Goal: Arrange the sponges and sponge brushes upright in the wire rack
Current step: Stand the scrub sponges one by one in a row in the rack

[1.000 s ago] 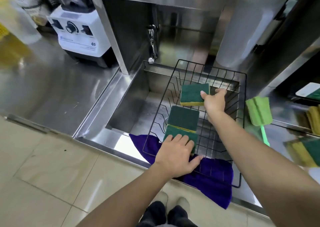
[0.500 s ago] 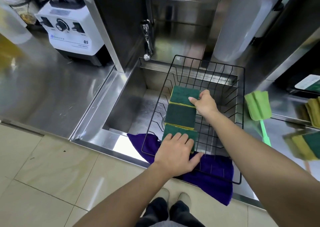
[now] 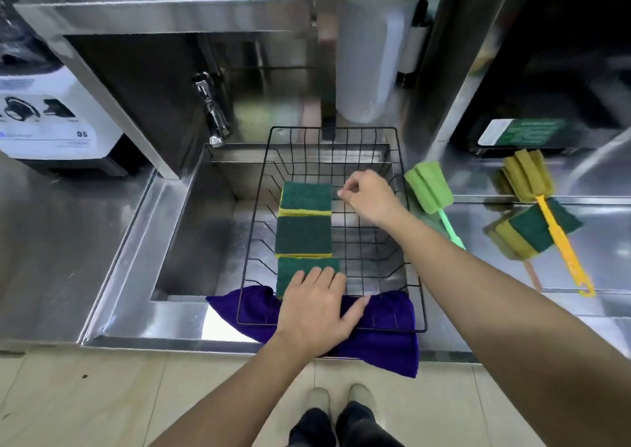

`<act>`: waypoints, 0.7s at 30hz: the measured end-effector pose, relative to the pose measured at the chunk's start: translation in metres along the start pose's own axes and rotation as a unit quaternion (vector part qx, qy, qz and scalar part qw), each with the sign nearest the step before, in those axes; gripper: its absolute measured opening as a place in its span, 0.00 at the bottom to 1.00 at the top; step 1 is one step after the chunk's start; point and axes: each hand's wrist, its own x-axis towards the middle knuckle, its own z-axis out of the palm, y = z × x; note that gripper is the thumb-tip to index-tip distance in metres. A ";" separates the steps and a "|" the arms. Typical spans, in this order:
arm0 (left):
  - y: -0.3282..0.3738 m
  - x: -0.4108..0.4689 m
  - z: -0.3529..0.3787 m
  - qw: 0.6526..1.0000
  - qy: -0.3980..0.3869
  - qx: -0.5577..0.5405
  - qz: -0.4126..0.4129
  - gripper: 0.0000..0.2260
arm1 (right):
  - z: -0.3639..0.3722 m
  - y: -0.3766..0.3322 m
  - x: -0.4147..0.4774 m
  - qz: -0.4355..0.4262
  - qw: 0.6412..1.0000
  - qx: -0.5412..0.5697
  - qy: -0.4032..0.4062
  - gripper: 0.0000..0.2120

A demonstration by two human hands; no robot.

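Sponges (image 3: 304, 221) stand between hands (image 3: 316, 313) in rack (image 3: 415, 269).

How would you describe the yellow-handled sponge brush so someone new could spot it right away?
Start at the black wire rack over the sink, then look right along the steel counter. Past the green-handled brush lies the yellow-handled brush, its handle resting across a green and yellow sponge. Only it has a mustard head and hooked handle.

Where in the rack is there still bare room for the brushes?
The wire rack's right half is bare, between the sponge row and its right wall, under the right hand. The left column is full; the left hand rests on the nearest sponge.
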 end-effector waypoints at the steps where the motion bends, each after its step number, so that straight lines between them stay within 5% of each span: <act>1: 0.007 0.005 0.001 1.000 0.007 -0.004 0.012 0.21 | -0.012 0.002 -0.005 -0.008 1.000 0.003 0.015 0.07; 6: 0.073 0.029 0.008 0.991 -0.047 -0.039 0.121 0.24 | -0.092 0.075 -0.049 0.059 0.980 0.011 0.189 0.08; 12: 0.072 0.031 0.016 0.990 -0.091 0.007 0.103 0.29 | -0.097 0.120 -0.066 0.179 0.948 -0.044 0.258 0.13; 17: 0.071 0.032 0.020 0.992 -0.086 0.010 0.089 0.29 | -0.096 0.162 -0.094 0.324 0.912 -0.068 0.244 0.36; 21: 0.072 0.032 0.022 0.993 -0.084 0.007 0.087 0.28 | -0.093 0.176 -0.103 0.348 0.899 -0.043 0.263 0.38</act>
